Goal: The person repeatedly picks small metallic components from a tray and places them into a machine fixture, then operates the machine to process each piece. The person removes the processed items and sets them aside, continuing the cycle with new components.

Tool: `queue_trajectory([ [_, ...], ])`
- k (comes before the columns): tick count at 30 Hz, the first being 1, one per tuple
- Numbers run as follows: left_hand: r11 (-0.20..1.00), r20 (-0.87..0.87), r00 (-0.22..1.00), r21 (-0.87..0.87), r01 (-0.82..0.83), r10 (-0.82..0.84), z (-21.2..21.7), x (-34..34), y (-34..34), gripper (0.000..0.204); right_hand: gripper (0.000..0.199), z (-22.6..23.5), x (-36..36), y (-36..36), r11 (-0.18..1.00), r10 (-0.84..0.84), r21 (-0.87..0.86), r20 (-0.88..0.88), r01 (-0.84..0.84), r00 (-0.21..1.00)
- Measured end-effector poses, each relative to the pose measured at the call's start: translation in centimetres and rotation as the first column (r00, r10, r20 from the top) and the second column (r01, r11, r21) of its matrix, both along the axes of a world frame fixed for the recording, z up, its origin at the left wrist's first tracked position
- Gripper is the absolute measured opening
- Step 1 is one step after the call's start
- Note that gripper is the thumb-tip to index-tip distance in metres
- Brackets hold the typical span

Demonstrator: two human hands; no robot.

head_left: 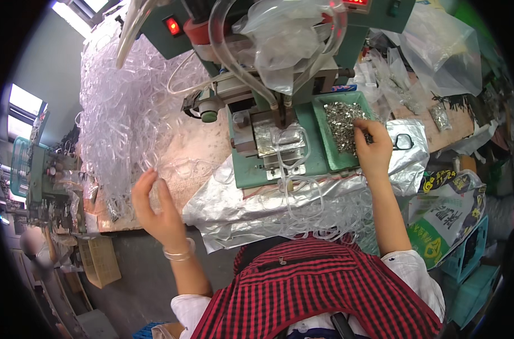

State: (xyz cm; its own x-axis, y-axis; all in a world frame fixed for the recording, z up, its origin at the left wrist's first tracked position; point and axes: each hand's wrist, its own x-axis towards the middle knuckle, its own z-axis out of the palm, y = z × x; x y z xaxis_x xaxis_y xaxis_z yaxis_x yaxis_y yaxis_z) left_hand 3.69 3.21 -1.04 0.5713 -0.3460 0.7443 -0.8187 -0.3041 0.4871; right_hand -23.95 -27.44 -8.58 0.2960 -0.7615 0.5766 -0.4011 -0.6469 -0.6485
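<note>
My left hand [158, 212] is over the near left part of the table, thumb and fingers apart. Its fingertips are beside the edge of a tall heap of clear plastic straps [113, 107]. My right hand [374, 150] reaches into a green tray [334, 160], its fingertips pinched together at the small silvery metal pieces [340, 121]. Whatever lies between those fingertips is too small to make out. In the middle, a clear strap loop [308, 148] hangs from the metal work block [266, 138] of a green press. More clear straps [311, 217] are gathered on silver foil in front of me.
The press head [282, 110] with its clear hoses stands over the block. A dark eyeglass-shaped frame [403, 141] lies on the foil at right. Plastic bags [443, 53] cover the far right. A printed sack [446, 214] and teal crates [466, 271] stand lower right.
</note>
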Motion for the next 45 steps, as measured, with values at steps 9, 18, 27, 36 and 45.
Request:
queue_trajectory([
  [9, 0.751, -0.202, 0.897, 0.634, -0.186, 0.393, -11.9, 2.6, -5.7, 0.045, 0.011, 1.2, 2.1, 0.5, 0.998, 0.052, 0.047, 0.006, -0.052, 0.999],
  [18, 0.779, -0.32, 0.905, 0.627, -0.018, 0.279, -10.9, 3.8, -5.6, 0.034, 0.01, 4.4, 0.0, 4.1, 0.877, 0.217, 0.379, 0.236, -0.295, 0.947],
  [27, 0.887, -0.328, 0.941, 0.455, 0.08, 0.083, -10.8, 5.3, -5.7, 0.025, 0.029, 8.3, 9.0, 5.3, 0.743, 0.397, 0.343, 0.465, -0.574, 0.791],
  [36, 0.601, -0.105, 0.677, -0.571, 0.559, -0.729, 3.7, -2.2, -7.1, 0.016, 0.043, 7.9, 9.6, 5.8, 0.656, 0.395, 0.378, 0.566, -0.654, 0.723],
  [45, 0.62, 0.123, 0.73, -0.443, 0.647, -0.673, 4.0, -3.2, -10.2, 0.008, 0.044, 8.8, 6.9, 8.8, 0.922, 0.379, -0.121, 0.075, -0.369, 0.922],
])
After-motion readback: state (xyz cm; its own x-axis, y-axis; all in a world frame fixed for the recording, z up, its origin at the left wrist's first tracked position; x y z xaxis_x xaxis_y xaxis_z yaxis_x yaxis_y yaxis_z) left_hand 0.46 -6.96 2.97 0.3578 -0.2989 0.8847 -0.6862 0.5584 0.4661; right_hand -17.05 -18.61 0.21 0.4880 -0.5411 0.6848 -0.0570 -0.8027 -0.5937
